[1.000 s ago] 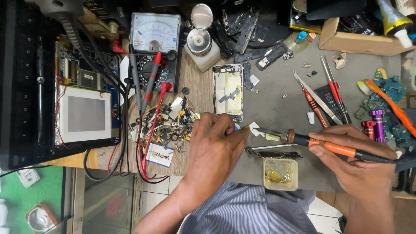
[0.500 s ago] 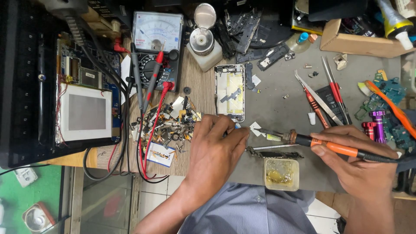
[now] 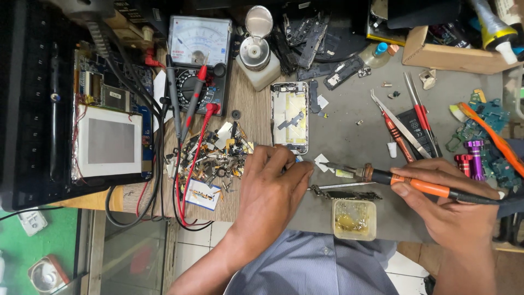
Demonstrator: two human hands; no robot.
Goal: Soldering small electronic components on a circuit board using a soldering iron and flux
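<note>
At bench centre, I am pinching a small part (image 3: pixel 298 159) with my left hand (image 3: pixel 270 188), steadying it; my right hand (image 3: pixel 450 205) is gripping the soldering iron (image 3: pixel 404 182), tip pointing at nine o'clock toward it.

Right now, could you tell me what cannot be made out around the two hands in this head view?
- What the left hand pinches: its own fingers cover it.
- Where the soldering iron tip touches: too small to tell.
- The iron's cord, beyond the right hand: cut off by the right edge.
- Contents of the small square tub: only a yellowish blur.
</note>
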